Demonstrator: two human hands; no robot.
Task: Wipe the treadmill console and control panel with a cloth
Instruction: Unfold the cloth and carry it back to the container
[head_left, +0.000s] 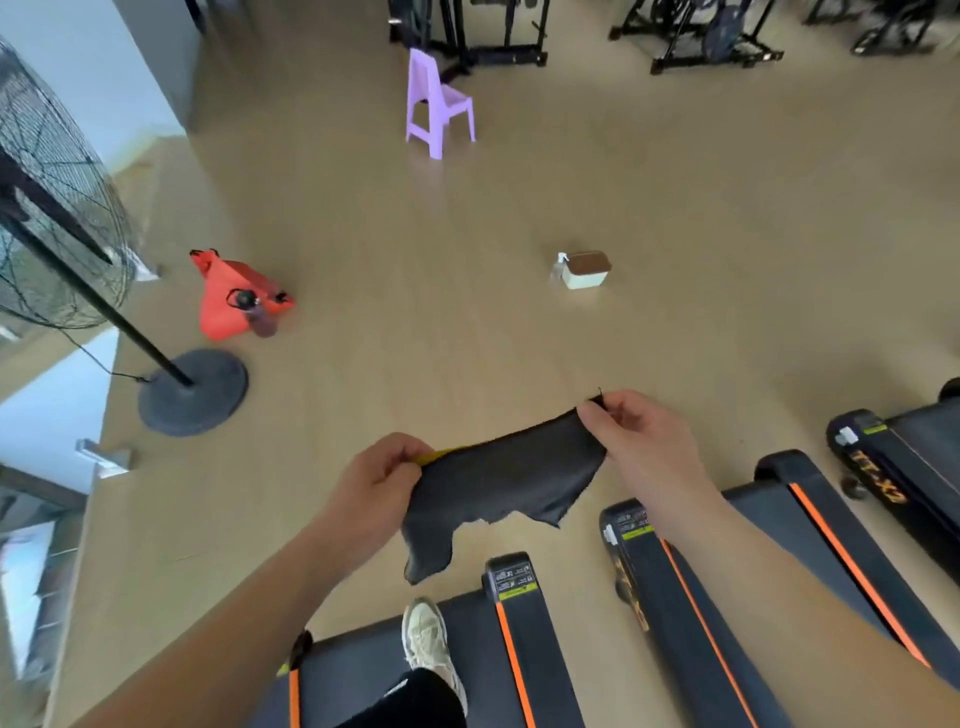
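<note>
A dark grey cloth (498, 488) with a ragged lower edge hangs spread in the air between my two hands. My left hand (379, 483) pinches its left top corner, where a bit of yellow shows. The right top corner is pinched by my right hand (631, 441). Below me lies the rear end of a black treadmill (524, 644) with orange stripes, and my shoe (427, 639) stands on its belt. No console or control panel is in view.
Two more treadmills (727, 597) lie to the right. On the wooden floor stand a spray bottle (560, 267) beside a white box with a brown lid (587, 270), an orange bag (234, 296), a purple chair (436, 104) and a standing fan (192, 389) at left.
</note>
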